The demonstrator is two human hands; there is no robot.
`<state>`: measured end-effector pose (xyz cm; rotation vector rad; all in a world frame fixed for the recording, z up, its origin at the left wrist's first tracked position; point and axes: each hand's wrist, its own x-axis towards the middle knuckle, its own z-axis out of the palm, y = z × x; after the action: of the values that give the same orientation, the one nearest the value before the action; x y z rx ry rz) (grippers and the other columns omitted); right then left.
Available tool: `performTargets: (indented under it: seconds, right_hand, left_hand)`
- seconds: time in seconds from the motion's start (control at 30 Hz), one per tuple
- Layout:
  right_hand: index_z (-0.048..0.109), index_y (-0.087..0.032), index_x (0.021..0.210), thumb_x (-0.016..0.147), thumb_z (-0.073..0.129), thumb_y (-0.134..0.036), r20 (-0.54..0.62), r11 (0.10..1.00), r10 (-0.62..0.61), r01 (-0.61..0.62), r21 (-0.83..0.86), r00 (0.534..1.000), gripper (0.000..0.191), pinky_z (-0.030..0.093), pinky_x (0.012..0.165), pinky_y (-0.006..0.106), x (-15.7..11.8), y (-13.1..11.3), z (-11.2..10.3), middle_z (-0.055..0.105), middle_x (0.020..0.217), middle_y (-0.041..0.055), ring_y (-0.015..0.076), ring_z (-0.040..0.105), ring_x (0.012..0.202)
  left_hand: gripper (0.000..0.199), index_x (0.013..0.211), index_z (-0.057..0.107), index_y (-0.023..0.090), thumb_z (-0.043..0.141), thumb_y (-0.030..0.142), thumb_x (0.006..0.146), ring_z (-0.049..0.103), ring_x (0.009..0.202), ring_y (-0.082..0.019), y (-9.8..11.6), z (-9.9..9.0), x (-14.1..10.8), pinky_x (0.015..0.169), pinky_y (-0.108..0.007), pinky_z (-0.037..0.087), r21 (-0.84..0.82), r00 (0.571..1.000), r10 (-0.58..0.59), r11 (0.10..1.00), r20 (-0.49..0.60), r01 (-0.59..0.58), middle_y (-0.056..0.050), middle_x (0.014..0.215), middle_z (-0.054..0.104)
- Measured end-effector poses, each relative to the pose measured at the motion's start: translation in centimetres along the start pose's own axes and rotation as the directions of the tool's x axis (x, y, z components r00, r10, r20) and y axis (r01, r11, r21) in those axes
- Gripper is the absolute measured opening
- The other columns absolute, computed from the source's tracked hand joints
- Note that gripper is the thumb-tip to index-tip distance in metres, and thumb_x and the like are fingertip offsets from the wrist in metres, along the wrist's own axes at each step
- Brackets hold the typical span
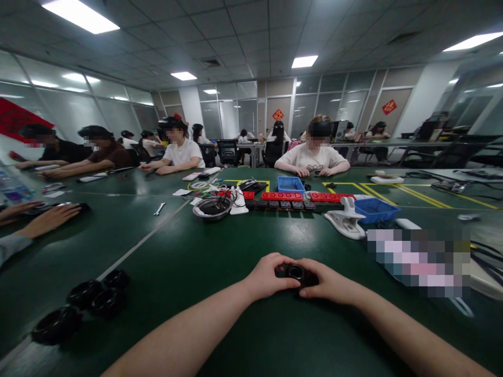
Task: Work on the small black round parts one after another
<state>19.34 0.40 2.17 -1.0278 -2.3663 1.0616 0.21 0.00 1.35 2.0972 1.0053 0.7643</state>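
Observation:
Above the green table [220,335], both of my hands close around a small black part with a round, ring-like opening [295,272] that faces up toward me. My left hand [268,276] grips it from the left, thumb in front and fingers behind. From the other side, my right hand [329,281] wraps it in the same way. Much of the part is hidden by the fingers, and its exact kind cannot be made out. To the left of my left arm lie several glossy black ring-shaped parts [57,323] in a loose group.
Beyond my hands stand a metal bowl [202,213], red socket strips [283,196], a white clip [348,220] and blue trays [375,210]. A wrench [159,209] lies left of the bowl. Another person's hands [51,219] are at the left edge; a co-worker [312,157] sits opposite.

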Motion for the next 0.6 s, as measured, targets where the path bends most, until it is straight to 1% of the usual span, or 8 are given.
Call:
performTargets:
  seconds: [0.1, 0.17, 0.23, 0.43, 0.6]
  right_hand:
    - [0.050, -0.017, 0.103, 0.066, 0.059, -0.027, 0.068, 0.996, 0.014, -0.020, 0.082, 0.998, 0.039, 0.040, 0.071, 0.028, 0.08, 0.21, -0.42, 0.054, 0.094, 0.0031, 0.0179, 0.050, 0.083]
    - [0.054, -0.016, 0.095, 0.066, 0.059, -0.026, 0.075, 0.996, 0.046, -0.051, 0.068, 0.996, 0.031, 0.040, 0.063, 0.025, 0.17, 0.31, -0.46, 0.054, 0.083, 0.0011, 0.0155, 0.050, 0.074]
    - [0.055, -0.015, 0.089, 0.066, 0.059, -0.026, 0.065, 0.997, 0.063, -0.066, 0.049, 0.996, 0.026, 0.038, 0.060, 0.024, 0.24, 0.40, -0.42, 0.052, 0.078, 0.0000, 0.0145, 0.048, 0.070]
    - [0.054, -0.015, 0.090, 0.066, 0.059, -0.024, 0.071, 0.994, 0.053, -0.059, 0.091, 0.996, 0.026, 0.038, 0.061, 0.024, 0.29, 0.62, -0.28, 0.051, 0.078, -0.0003, 0.0138, 0.047, 0.070]
    - [0.053, -0.014, 0.089, 0.065, 0.060, -0.023, 0.058, 0.991, 0.061, -0.067, 0.111, 0.996, 0.027, 0.038, 0.061, 0.024, 0.29, 0.90, -0.19, 0.051, 0.079, 0.0000, 0.0139, 0.047, 0.070]
  left_hand:
    - [0.040, 0.102, 0.055, 0.022, 0.064, 0.033, 0.064, 0.050, 0.080, -0.015, 0.24, -0.18, 0.02, 0.070, -0.026, 0.041, 0.002, 1.000, 0.015, 1.000, 0.010, -0.015, -0.002, 0.090, 0.055]
    - [0.038, 0.100, 0.056, 0.022, 0.064, 0.034, 0.064, 0.050, 0.082, -0.015, 0.36, -0.21, 0.01, 0.072, -0.026, 0.041, 0.020, 1.000, 0.023, 1.000, 0.011, -0.023, -0.002, 0.089, 0.055]
    - [0.038, 0.099, 0.056, 0.022, 0.064, 0.034, 0.064, 0.050, 0.082, -0.016, 0.37, -0.19, 0.00, 0.071, -0.026, 0.041, 0.028, 1.000, 0.025, 0.999, 0.004, -0.025, -0.002, 0.090, 0.054]
    - [0.037, 0.098, 0.056, 0.021, 0.064, 0.033, 0.064, 0.050, 0.085, -0.016, 0.19, -0.08, 0.03, 0.072, -0.026, 0.040, 0.001, 0.999, 0.040, 0.999, -0.007, -0.040, -0.002, 0.092, 0.053]
    - [0.037, 0.098, 0.056, 0.021, 0.064, 0.035, 0.064, 0.050, 0.083, -0.015, -0.01, 0.01, 0.03, 0.070, -0.025, 0.039, -0.009, 0.999, 0.044, 0.999, -0.008, -0.044, -0.002, 0.091, 0.054]
